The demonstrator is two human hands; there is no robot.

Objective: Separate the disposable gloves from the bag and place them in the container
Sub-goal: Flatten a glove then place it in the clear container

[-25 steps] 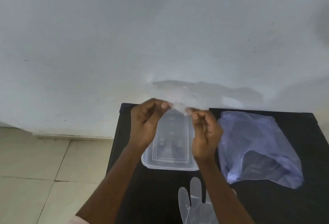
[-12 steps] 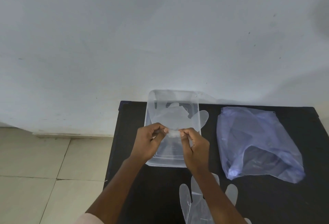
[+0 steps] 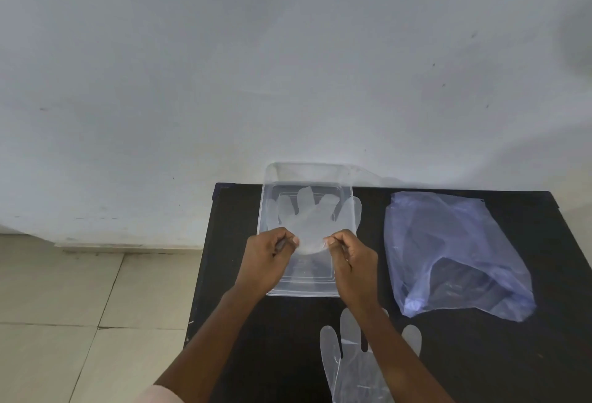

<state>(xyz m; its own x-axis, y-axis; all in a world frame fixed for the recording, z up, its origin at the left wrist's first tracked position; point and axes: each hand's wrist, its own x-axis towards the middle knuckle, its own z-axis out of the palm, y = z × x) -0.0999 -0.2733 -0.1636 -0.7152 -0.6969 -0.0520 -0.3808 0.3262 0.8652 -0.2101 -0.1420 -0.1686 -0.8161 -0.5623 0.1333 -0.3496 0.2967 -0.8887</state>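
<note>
A clear rectangular container (image 3: pixel 272 287) stands on the black table, against the wall. A thin transparent glove (image 3: pixel 315 217) lies spread flat inside it, fingers pointing to the wall, one finger draped over the right rim. My left hand (image 3: pixel 267 258) and my right hand (image 3: pixel 350 261) each pinch a corner of this glove's cuff above the container's near half. Another clear glove (image 3: pixel 352 367) lies flat on the table near me, partly under my right forearm. The bluish translucent bag (image 3: pixel 448 252) lies crumpled to the right of the container.
The black table (image 3: pixel 230 274) has its left edge just beside the container, with beige floor tiles (image 3: pixel 80 306) beyond it. A grey-white wall (image 3: pixel 288 66) rises right behind the table. Bare black tabletop shows between the bag and the near glove.
Both hands came down from in front of the wall with the glove and moved apart. The glove now lies spread out inside the container.
</note>
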